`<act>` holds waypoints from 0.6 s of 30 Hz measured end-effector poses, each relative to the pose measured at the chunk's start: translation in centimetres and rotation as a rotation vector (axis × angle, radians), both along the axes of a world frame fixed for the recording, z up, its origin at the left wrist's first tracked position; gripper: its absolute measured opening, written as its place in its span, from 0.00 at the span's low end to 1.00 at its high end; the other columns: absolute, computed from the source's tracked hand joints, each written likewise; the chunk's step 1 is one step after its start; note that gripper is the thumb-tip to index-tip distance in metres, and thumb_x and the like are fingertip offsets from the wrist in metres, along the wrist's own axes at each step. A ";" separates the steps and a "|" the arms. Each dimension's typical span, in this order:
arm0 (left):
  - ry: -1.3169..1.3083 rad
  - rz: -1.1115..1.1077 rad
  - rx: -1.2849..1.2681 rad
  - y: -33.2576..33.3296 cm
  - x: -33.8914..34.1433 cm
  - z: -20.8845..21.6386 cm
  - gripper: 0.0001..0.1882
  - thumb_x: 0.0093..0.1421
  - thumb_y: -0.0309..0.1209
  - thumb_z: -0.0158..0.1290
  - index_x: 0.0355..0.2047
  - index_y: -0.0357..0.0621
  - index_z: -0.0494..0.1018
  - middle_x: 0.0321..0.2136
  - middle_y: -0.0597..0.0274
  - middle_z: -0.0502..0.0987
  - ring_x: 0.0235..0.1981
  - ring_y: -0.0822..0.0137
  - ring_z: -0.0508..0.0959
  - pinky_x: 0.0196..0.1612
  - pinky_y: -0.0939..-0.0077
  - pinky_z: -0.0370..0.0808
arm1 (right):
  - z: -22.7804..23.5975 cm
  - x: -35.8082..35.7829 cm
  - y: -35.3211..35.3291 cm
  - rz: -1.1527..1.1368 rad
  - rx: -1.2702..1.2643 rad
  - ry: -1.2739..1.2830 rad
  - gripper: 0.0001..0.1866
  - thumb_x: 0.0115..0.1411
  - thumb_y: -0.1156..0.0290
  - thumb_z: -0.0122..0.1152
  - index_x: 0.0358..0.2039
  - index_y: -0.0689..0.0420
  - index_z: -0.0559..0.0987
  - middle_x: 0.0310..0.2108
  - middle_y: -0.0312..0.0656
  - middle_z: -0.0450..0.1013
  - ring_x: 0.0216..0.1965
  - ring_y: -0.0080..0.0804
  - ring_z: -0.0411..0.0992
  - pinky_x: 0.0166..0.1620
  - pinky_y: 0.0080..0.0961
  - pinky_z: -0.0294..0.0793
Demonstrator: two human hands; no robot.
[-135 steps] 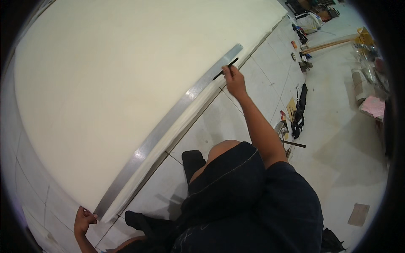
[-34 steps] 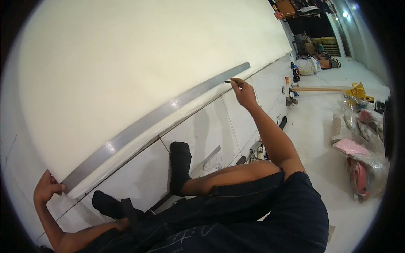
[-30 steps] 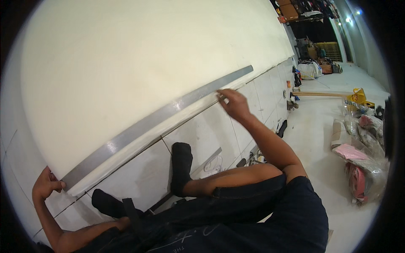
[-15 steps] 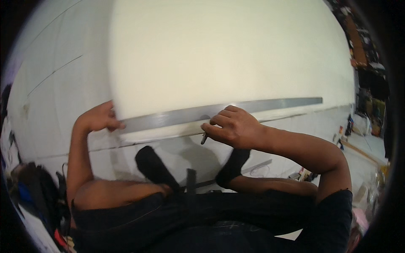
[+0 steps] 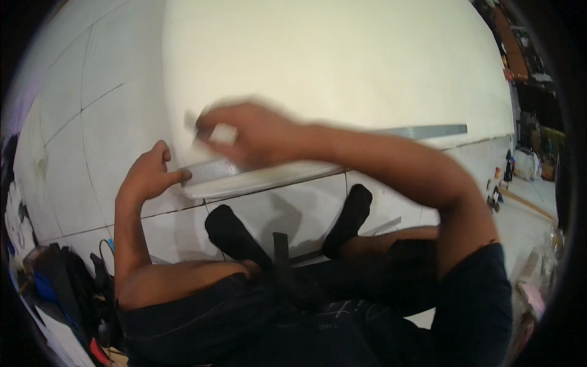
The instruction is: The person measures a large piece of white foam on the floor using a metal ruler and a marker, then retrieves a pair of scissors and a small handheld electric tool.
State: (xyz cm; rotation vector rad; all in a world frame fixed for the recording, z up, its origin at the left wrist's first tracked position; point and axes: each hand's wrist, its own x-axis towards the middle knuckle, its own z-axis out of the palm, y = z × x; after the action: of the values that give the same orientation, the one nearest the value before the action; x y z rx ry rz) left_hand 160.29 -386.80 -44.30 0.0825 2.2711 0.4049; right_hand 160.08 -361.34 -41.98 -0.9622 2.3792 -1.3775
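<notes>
A long grey metal straightedge (image 5: 422,131) lies along the near edge of a thick cream-coloured slab, foam-like in look (image 5: 330,67). My left hand (image 5: 150,174) is at the slab's near left corner, its thumb pressing the straightedge's left end and its other fingers bent at the slab's side. Above the slab's left part is my right hand (image 5: 251,134), blurred by motion, its thumb and fingers pinching a small slim pen-like thing (image 5: 191,119). My right hand and forearm hide the middle of the straightedge.
White floor tiles (image 5: 61,171) surround the slab. My feet in black socks (image 5: 232,235) are just before its near edge. Dark bags or cloth (image 5: 67,275) lie at the lower left. A wooden strip (image 5: 526,205) and assorted clutter are at the right.
My right hand has swept left and away from me, from the straightedge's middle to above the slab's left part, with the slim thing still pinched. My left hand has stayed at the straightedge's left end.
</notes>
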 end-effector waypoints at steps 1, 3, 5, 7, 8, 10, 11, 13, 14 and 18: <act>0.098 -0.020 0.055 1.2 0.6 0.5 0.26 0.43 0.34 0.65 0.39 0.39 0.66 0.29 0.56 0.70 0.30 0.59 0.71 0.36 0.68 0.71 | 0.1 -1.7 3.2 -0.159 0.064 0.040 0.13 0.61 0.65 0.56 0.40 0.61 0.77 0.34 0.50 0.76 0.37 0.42 0.76 0.38 0.34 0.75; 0.289 -0.111 0.155 0.6 2.8 0.2 0.25 0.43 0.34 0.65 0.38 0.39 0.67 0.31 0.56 0.70 0.33 0.58 0.71 0.38 0.67 0.71 | 4.0 -3.1 8.7 -0.118 0.558 -0.003 0.12 0.64 0.66 0.47 0.39 0.62 0.73 0.21 0.48 0.71 0.23 0.41 0.71 0.28 0.37 0.69; 0.476 -0.235 0.303 1.6 3.1 0.1 0.25 0.43 0.35 0.65 0.38 0.40 0.67 0.33 0.56 0.70 0.37 0.57 0.71 0.40 0.66 0.70 | 3.5 -0.9 15.7 -0.075 0.777 0.022 0.10 0.62 0.69 0.49 0.39 0.62 0.72 0.26 0.48 0.71 0.30 0.43 0.73 0.36 0.39 0.72; 0.459 -0.335 0.245 2.4 2.9 0.7 0.25 0.41 0.34 0.67 0.37 0.41 0.69 0.34 0.55 0.70 0.39 0.54 0.70 0.43 0.64 0.69 | 1.2 2.7 22.0 -0.067 0.904 -0.060 0.10 0.59 0.70 0.55 0.40 0.61 0.73 0.35 0.48 0.71 0.38 0.43 0.72 0.43 0.38 0.73; 0.454 -0.382 0.208 2.6 2.8 1.4 0.24 0.40 0.34 0.68 0.37 0.41 0.70 0.35 0.55 0.71 0.40 0.53 0.70 0.44 0.63 0.68 | 0.5 4.3 24.2 -0.073 0.905 -0.150 0.12 0.57 0.71 0.59 0.41 0.61 0.74 0.40 0.48 0.70 0.42 0.43 0.72 0.47 0.38 0.73; 0.430 -0.377 0.258 3.2 3.0 1.3 0.24 0.40 0.34 0.68 0.36 0.41 0.70 0.35 0.53 0.72 0.40 0.51 0.71 0.45 0.62 0.68 | 0.0 7.5 25.4 -0.169 0.757 -0.123 0.20 0.51 0.69 0.67 0.43 0.60 0.74 0.43 0.46 0.70 0.44 0.43 0.71 0.49 0.36 0.73; 0.431 -0.406 0.237 3.7 3.1 1.5 0.23 0.40 0.34 0.68 0.35 0.42 0.71 0.33 0.54 0.72 0.38 0.52 0.71 0.44 0.62 0.67 | -0.4 8.2 25.9 -0.188 0.766 -0.092 0.25 0.46 0.66 0.71 0.44 0.60 0.74 0.42 0.45 0.70 0.45 0.43 0.70 0.48 0.36 0.73; 0.429 -0.458 0.281 4.4 3.3 1.1 0.19 0.41 0.31 0.66 0.33 0.43 0.71 0.29 0.55 0.73 0.35 0.53 0.72 0.43 0.62 0.66 | -0.7 8.6 25.8 -0.235 0.769 -0.104 0.26 0.45 0.66 0.72 0.44 0.59 0.74 0.42 0.45 0.70 0.46 0.43 0.70 0.48 0.36 0.72; 0.437 -0.485 0.292 5.1 3.2 1.5 0.19 0.41 0.31 0.66 0.33 0.43 0.71 0.29 0.55 0.73 0.35 0.53 0.72 0.43 0.62 0.66 | -0.7 8.6 25.9 -0.258 0.778 -0.112 0.26 0.44 0.65 0.72 0.44 0.59 0.74 0.42 0.44 0.70 0.46 0.43 0.69 0.47 0.36 0.72; 0.360 -0.768 0.108 5.7 2.7 2.1 0.17 0.40 0.28 0.60 0.33 0.43 0.70 0.31 0.54 0.72 0.36 0.52 0.71 0.44 0.62 0.66 | 1.5 7.0 26.3 -0.203 0.876 -0.066 0.22 0.43 0.63 0.70 0.38 0.57 0.73 0.39 0.43 0.70 0.45 0.42 0.68 0.45 0.37 0.71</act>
State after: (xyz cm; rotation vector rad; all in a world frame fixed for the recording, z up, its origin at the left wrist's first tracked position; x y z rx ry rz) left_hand 163.04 -381.09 -42.23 1.1162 2.3422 0.0982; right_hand 167.12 -335.07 -40.52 -0.4208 2.6470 -0.2796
